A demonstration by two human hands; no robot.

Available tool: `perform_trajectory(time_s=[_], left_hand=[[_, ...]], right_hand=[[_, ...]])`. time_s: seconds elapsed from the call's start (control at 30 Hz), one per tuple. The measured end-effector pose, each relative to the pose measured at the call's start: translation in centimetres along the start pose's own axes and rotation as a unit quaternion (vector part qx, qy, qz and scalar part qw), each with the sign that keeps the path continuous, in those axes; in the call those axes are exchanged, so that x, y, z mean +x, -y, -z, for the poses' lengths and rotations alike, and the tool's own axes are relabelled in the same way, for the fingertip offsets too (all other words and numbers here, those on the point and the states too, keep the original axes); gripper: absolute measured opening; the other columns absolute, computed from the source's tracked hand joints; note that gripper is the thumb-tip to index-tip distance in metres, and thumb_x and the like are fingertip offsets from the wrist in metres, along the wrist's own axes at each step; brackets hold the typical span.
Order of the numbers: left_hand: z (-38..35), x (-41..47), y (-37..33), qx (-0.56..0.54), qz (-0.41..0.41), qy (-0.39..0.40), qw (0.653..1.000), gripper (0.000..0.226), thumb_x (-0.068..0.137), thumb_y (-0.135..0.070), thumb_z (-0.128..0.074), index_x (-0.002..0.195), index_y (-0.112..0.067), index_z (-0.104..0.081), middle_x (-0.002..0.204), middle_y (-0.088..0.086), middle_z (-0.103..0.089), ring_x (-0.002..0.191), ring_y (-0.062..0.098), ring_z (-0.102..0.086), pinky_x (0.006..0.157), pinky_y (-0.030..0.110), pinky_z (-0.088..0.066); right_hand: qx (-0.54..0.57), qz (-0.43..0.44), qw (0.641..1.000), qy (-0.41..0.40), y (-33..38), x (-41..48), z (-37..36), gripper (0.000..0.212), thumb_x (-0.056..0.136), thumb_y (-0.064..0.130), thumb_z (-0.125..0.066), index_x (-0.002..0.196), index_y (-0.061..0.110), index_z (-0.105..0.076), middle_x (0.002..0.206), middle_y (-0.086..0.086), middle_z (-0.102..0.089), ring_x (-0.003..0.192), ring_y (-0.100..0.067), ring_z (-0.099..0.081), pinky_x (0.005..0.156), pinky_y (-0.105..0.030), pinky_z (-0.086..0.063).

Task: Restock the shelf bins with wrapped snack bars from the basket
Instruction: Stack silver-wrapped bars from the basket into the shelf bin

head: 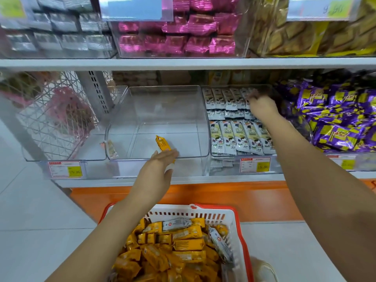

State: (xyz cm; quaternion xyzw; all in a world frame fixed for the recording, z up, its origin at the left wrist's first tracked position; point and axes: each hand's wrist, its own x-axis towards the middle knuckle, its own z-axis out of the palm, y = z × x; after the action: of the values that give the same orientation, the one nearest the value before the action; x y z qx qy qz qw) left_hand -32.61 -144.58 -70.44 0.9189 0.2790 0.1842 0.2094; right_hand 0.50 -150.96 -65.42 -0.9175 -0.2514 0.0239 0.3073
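- A wire rack (50, 110) stands at the far left of the lower shelf, with pink packets blurred behind its mesh.
- The left bin (67, 157) is clear plastic; a single small bar (111, 149) leans in its right front corner.
- The middle bin (162, 106), also clear, holds nothing on its floor that I can make out.
- An orange bar (162, 143) sticks up tilted at the front lip of the middle bin. Its lower end is tucked between thumb and fingers of the left hand (156, 169), which pinches it with the fingers pressed together and nearly straight.
- Below, on the floor, the red-rimmed white basket (240, 226) is heaped with orange bars (183, 245) and a few grey-white ones (220, 244).
- The right bin (210, 127) is filled with rows of white-wrapped bars (240, 137).
- The right hand (261, 106) reaches deep into that bin, fingertips down among the back row. It is blurred — whether it grips a bar I cannot tell.
- Purple and yellow packets (335, 119) are piled at the far right.
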Motion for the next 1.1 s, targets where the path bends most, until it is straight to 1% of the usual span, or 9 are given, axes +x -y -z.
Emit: perform_trajectory(time_s=[0.13, 0.27, 0.43, 0.6, 0.7, 0.77, 0.87, 1.0, 1.1], left_hand=[[0.5, -1.4, -0.3, -0.039, -0.038, -0.026, 0.998, 0.038, 0.097, -0.012, -0.050, 0.134, -0.019, -0.053, 0.138, -0.009, -0.050, 0.130, 0.005, -0.041, 0.097, -0.003, -0.013], [1.0, -3.6, 0.0, -0.099, -0.052, -0.049, 0.993, 0.016, 0.096, -0.021, -0.054, 0.097, -0.019, -0.070, 0.096, -0.014, -0.066, 0.089, -0.003, -0.059, 0.081, 0.004, -0.041], [0.7, -7.7, 3.0, 0.018, -0.010, 0.078, 0.997, 0.038, 0.097, -0.032, -0.050, 0.063, -0.015, -0.052, 0.052, -0.004, -0.046, 0.049, 0.009, -0.042, 0.049, 0.027, -0.029], [-1.3, -13.4, 9.4, 0.128, 0.073, 0.272, 0.951, 0.028, 0.096, -0.026, -0.048, 0.077, -0.008, -0.058, 0.077, 0.007, -0.059, 0.082, 0.024, -0.059, 0.071, 0.035, -0.045], [-2.2, -17.4, 12.1, 0.154, 0.128, 0.333, 0.922, 0.027, 0.097, -0.027, -0.047, 0.111, -0.010, -0.061, 0.115, 0.008, -0.060, 0.111, 0.024, -0.055, 0.091, 0.032, -0.042], [-2.6, -19.8, 14.0, 0.184, 0.156, 0.351, 0.905, 0.034, 0.096, -0.030, -0.047, 0.124, -0.011, -0.054, 0.126, 0.008, -0.055, 0.118, 0.022, -0.051, 0.096, 0.029, -0.040], [-3.1, -21.9, 16.0, 0.207, 0.194, 0.365, 0.887, 0.038, 0.093, -0.030, -0.051, 0.126, -0.013, -0.052, 0.125, 0.010, -0.054, 0.111, 0.023, -0.056, 0.091, 0.030, -0.047], [-3.7, -22.4, 16.5, 0.212, 0.188, 0.366, 0.887, 0.039, 0.094, -0.032, -0.051, 0.126, -0.011, -0.052, 0.122, 0.010, -0.055, 0.109, 0.022, -0.057, 0.087, 0.030, -0.048], [-3.7, -21.9, 16.7, 0.209, 0.189, 0.379, 0.882, 0.045, 0.095, -0.036, -0.050, 0.132, -0.010, -0.050, 0.127, 0.010, -0.055, 0.113, 0.023, -0.055, 0.093, 0.032, -0.047]], right_hand=[[0.062, 0.056, 0.993, -0.080, 0.9, -4.3, 1.4, 0.036, 0.100, 0.028, -0.046, 0.124, 0.004, -0.060, 0.121, -0.022, -0.062, 0.109, -0.036, -0.058, 0.088, -0.036, -0.046], [0.097, 0.123, 0.983, -0.098, 2.1, -11.0, 2.0, 0.036, 0.096, 0.025, -0.048, 0.079, -0.001, -0.066, 0.075, -0.019, -0.066, 0.064, -0.027, -0.058, 0.062, -0.030, -0.046], [0.129, 0.191, 0.969, 0.089, 2.5, -21.3, -0.6, 0.044, 0.098, 0.028, -0.052, 0.058, 0.010, -0.045, 0.054, -0.001, -0.039, 0.049, -0.012, -0.035, 0.048, -0.022, -0.028], [-0.002, 0.139, 0.922, 0.362, -1.7, -27.0, -9.3, 0.022, 0.092, 0.038, -0.061, 0.093, 0.016, -0.065, 0.098, 0.000, -0.063, 0.088, -0.019, -0.060, 0.069, -0.026, -0.038], [-0.157, 0.087, 0.836, 0.518, -4.7, -29.9, -13.6, 0.049, 0.090, 0.041, -0.063, 0.121, 0.003, -0.060, 0.131, -0.014, -0.057, 0.117, -0.033, -0.055, 0.092, -0.041, -0.047], [-0.230, 0.077, 0.782, 0.573, -6.0, -32.0, -15.1, 0.054, 0.086, 0.044, -0.067, 0.120, 0.001, -0.061, 0.128, -0.018, -0.057, 0.113, -0.033, -0.057, 0.091, -0.041, -0.047], [-0.281, 0.097, 0.766, 0.570, -8.0, -34.4, -16.1, 0.037, 0.081, 0.041, -0.074, 0.079, 0.009, -0.055, 0.080, -0.007, -0.053, 0.069, -0.020, -0.050, 0.064, -0.032, -0.039], [-0.307, 0.093, 0.789, 0.524, -10.0, -36.8, -15.9, 0.065, 0.076, 0.035, -0.080, 0.126, 0.013, -0.044, 0.119, -0.008, -0.058, 0.107, -0.026, -0.057, 0.086, -0.037, -0.044], [-0.311, 0.071, 0.819, 0.477, -11.3, -37.5, -16.1, 0.068, 0.081, 0.029, -0.075, 0.134, 0.008, -0.036, 0.123, -0.012, -0.057, 0.110, -0.027, -0.058, 0.084, -0.034, -0.046]])
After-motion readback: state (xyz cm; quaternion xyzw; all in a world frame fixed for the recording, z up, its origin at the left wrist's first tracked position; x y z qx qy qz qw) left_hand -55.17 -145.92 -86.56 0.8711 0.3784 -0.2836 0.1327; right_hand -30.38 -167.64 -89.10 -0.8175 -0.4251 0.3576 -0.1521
